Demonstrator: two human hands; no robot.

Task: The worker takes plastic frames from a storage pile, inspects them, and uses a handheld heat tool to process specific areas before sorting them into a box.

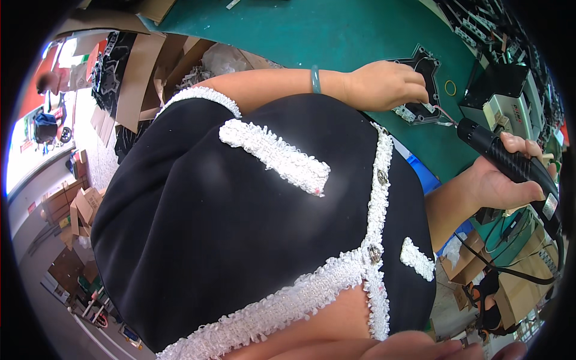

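My left hand (390, 85), with a green bangle (315, 79) at the wrist, has its fingers curled over a black plastic frame (431, 72) lying on the green tabletop. The hand hides part of the frame, and the thumb does not show. By the fingertips, a small white connector (428, 107) with a thin reddish wire sits at the frame's edge. My right hand (504, 180) is wrapped round a black electric screwdriver (489, 146). The screwdriver is tilted, its front end pointing toward the frame and apart from it.
A yellow rubber band (450, 87) lies right of the frame. Beyond it stand a pale box-shaped device (507, 114) and many stacked black parts (474, 27). A black cable (510, 271) loops below my right hand. Open cardboard boxes (141, 78) with more parts are on the left.
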